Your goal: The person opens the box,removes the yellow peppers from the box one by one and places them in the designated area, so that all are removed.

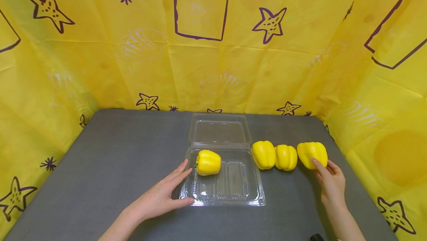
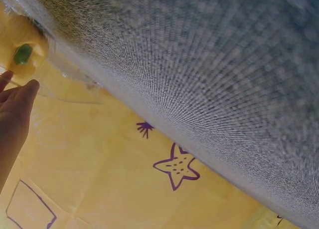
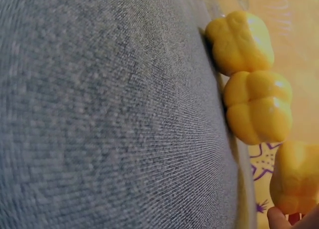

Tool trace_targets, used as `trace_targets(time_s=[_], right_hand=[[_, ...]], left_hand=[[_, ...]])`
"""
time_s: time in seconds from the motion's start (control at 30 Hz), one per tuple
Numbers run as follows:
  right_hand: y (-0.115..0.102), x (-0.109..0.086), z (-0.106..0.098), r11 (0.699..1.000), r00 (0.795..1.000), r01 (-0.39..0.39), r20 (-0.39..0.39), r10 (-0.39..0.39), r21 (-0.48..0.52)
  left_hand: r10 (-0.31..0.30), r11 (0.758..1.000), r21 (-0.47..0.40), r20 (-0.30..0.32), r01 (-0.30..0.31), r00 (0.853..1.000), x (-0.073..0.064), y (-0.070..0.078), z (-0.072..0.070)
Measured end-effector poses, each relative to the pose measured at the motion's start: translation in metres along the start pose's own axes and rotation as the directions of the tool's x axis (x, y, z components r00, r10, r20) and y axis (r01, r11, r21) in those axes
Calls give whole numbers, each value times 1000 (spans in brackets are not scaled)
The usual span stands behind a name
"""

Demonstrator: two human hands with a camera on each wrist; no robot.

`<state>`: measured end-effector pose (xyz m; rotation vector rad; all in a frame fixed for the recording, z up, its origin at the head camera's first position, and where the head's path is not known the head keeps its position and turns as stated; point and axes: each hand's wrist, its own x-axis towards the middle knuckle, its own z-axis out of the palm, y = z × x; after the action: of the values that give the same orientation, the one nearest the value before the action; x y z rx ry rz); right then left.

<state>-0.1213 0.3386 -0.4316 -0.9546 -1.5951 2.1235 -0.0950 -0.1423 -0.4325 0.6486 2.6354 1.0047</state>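
Note:
My right hand grips a yellow bell pepper at the right, thumb across its front and fingers behind. In the right wrist view that pepper appears at the lower right with the fingertips under it. Two more yellow peppers, one beside the other, lie just left of it. A clear plastic clamshell box lies open with one pepper on its left side, stem to the left. My left hand is at the box's left edge, fingers extended and thumb at the front left corner.
The box's raised lid points to the back of the grey table. Yellow printed cloth surrounds the table at the back and sides. A small black object shows at the front edge near the right forearm.

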Motion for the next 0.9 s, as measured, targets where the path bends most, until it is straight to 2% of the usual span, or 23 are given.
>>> trace_targets(time_s=[0.4,0.9], right_hand=[[7,7,-4,980,999,-34,19,39,-196],[12,10,-4,958,996,-33,71,55,-285]], left_hand=[[16,1000,17,-21,-16,1000,-1,0,0],[16,1000,23,-27,-15,1000,-1,0,0]])
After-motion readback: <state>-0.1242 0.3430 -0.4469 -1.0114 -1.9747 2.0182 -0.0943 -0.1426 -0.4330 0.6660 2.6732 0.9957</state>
